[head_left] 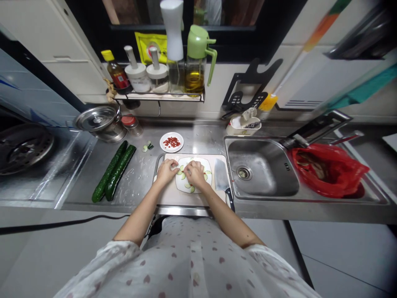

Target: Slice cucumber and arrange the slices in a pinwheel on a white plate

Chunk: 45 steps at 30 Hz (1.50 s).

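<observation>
A white squarish plate (pixel 203 188) lies on a pale cutting board (pixel 166 198), with several green-edged cucumber slices (pixel 190 188) arranged around it. My left hand (pixel 167 171) is at the plate's left edge, thumb and fingertips pinched at a cucumber slice. Over the plate's upper middle, my right hand (pixel 195 172) is closed with its fingers curled downward; what they hold is hidden beneath them. A kitchen knife (pixel 221 176) rests on the board's right side, its black handle towards me.
Two whole cucumbers (pixel 113 171) lie left of the board. Behind it are a small dish (pixel 162 145) of chopped red bits and some cucumber scraps (pixel 145 147). A sink (pixel 263 165) with a red plastic bag (pixel 328 174) is to the right. A condiment shelf (pixel 161 97) hangs above.
</observation>
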Motion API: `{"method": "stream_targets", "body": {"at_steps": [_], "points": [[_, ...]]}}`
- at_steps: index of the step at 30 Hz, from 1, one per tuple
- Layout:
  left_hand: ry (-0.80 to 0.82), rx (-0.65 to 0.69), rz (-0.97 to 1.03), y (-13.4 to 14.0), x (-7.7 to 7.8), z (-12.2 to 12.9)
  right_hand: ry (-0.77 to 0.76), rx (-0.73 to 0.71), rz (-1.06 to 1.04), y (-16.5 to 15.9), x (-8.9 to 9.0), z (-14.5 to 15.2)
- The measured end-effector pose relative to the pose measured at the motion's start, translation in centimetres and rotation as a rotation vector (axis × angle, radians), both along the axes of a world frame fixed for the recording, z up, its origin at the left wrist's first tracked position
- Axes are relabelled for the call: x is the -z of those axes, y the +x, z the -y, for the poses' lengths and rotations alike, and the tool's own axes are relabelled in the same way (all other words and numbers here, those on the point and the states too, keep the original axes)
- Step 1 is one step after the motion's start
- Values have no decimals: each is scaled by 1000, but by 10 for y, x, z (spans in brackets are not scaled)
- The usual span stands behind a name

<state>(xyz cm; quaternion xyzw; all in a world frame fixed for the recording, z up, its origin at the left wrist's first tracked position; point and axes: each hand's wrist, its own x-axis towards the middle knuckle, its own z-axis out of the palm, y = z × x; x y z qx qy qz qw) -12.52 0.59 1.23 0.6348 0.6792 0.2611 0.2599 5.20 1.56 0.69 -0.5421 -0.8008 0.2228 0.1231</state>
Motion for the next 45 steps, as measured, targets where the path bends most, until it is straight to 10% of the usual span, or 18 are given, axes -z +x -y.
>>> {"method": "stream_targets", "body": {"at_steps": [45], "points": [[-53,-2,-166,20,10,1,29,25,86,-3,8,-1]]}}
